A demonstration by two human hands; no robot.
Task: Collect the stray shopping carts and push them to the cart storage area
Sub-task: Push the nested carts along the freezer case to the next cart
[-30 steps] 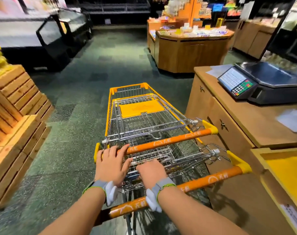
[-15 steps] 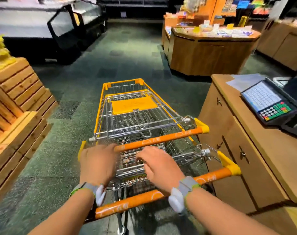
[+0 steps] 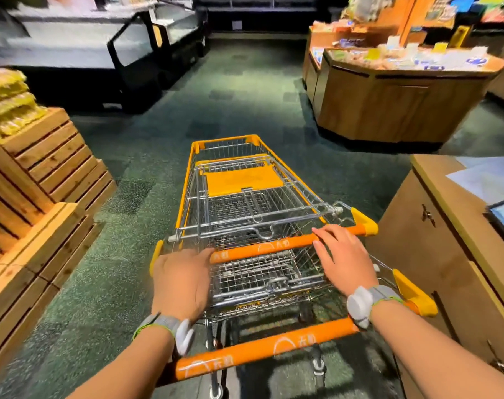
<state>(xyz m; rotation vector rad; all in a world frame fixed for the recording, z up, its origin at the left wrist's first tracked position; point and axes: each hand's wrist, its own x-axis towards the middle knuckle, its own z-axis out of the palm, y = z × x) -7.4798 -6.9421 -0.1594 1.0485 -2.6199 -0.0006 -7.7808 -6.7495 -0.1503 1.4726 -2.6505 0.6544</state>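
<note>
Two shopping carts with wire baskets and yellow trim stand nested on a dark green supermarket floor (image 3: pixel 245 90), seen from above by the person pushing them. The front cart (image 3: pixel 239 180) points up the aisle; the rear cart (image 3: pixel 262 280) is pushed into its back.

Both hands are on the front cart's orange handle bar (image 3: pixel 262 249), reaching over the rear cart's handle bar (image 3: pixel 262 348), which crosses under the wrists. The left hand (image 3: pixel 181 283) covers the bar's left end with its fingers curled down over it. The right hand (image 3: pixel 342 257) lies towards the bar's right end, its fingers nearly straight and spread flat across the bar. Each wrist wears a grey band.

Stacked wooden crates (image 3: pixel 37 203) topped with yellow packets stand left of the carts. A wooden counter (image 3: pixel 435 249) stands just beside them on the right. Farther up the aisle are a wooden display island (image 3: pixel 394 102) on the right and dark chiller cases (image 3: pixel 106 59) on the left.
</note>
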